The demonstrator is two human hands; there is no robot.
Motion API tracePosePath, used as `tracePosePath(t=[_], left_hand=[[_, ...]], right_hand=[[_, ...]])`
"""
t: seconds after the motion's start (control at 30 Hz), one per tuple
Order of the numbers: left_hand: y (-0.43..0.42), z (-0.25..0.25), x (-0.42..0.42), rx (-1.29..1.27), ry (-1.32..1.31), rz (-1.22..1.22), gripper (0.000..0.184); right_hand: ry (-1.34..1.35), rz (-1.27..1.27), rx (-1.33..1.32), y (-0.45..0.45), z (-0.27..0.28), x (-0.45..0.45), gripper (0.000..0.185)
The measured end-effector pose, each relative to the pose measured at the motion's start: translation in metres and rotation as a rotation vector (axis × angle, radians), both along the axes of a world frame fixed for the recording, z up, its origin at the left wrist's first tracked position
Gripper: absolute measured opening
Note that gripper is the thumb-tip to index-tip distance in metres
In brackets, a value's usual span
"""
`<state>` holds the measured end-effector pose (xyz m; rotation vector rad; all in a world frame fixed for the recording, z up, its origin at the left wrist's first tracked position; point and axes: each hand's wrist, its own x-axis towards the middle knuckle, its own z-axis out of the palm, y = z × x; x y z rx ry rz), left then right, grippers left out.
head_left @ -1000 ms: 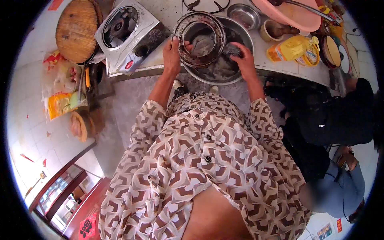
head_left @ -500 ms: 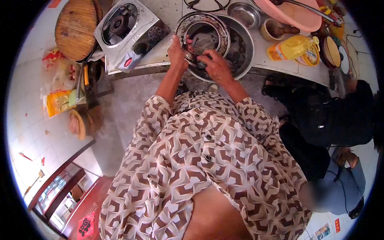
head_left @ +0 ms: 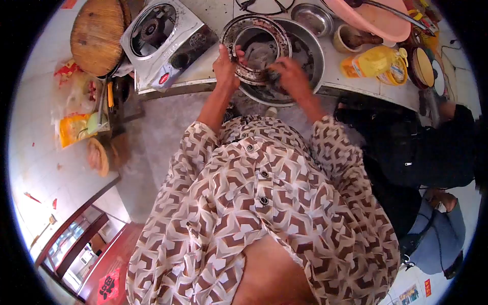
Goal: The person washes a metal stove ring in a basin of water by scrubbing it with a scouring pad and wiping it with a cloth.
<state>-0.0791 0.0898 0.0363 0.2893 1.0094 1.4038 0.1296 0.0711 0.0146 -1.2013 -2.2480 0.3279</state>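
A soot-stained metal burner ring point(head_left: 231, 38) is held tilted over a large steel basin point(head_left: 319, 56) of dark, murky water. My left hand point(head_left: 225, 68) is closed on the ring's left side, with the thumb outside and fingertips showing through the hole. At the ring's lower right is my right hand point(head_left: 296, 80), smeared by motion; its fingers seem curled, and whether they hold anything is unclear. To the left sits a silver gas stove point(head_left: 170, 46), its round burner opening bare of a ring.
Behind the basin are a small steel bowl point(head_left: 312, 19) and a black pan support point(head_left: 262, 9). At right stand a mortar point(head_left: 345, 38), a pink basin point(head_left: 384, 23) and a yellow oil bottle point(head_left: 368, 62). A person in dark clothing point(head_left: 422, 147) is close on my right.
My right hand has moved right, from inside the ring's lower rim to its right edge. The left hand keeps its hold, and the ring has barely shifted.
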Motion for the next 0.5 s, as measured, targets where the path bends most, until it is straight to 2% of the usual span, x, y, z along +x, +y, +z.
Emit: tracePosePath(t=[0.03, 0.13, 0.27, 0.3, 0.4, 0.5], left_hand=[[-0.001, -0.001, 0.001, -0.020, -0.013, -0.004, 0.053], [0.000, 0.005, 0.003, -0.012, -0.021, 0.034, 0.053], [0.000, 0.004, 0.006, 0.046, 0.073, -0.011, 0.053], [0.002, -0.001, 0.004, 0.027, -0.037, 0.010, 0.052], [0.000, -0.002, 0.004, 0.025, -0.022, -0.028, 0.052], [0.003, 0.012, 0.011, -0.016, -0.041, 0.002, 0.051]], right_hand=[[-0.003, -0.100, -0.102, 0.013, 0.004, 0.013, 0.041], [0.042, -0.118, -0.103, 0.006, 0.018, 0.005, 0.043], [0.209, 0.082, -0.160, -0.028, 0.031, -0.031, 0.047], [0.187, 0.026, -0.142, -0.020, 0.028, -0.026, 0.047], [0.093, -0.147, -0.097, 0.015, 0.023, 0.020, 0.046], [0.171, -0.047, -0.054, 0.000, 0.029, -0.003, 0.044]])
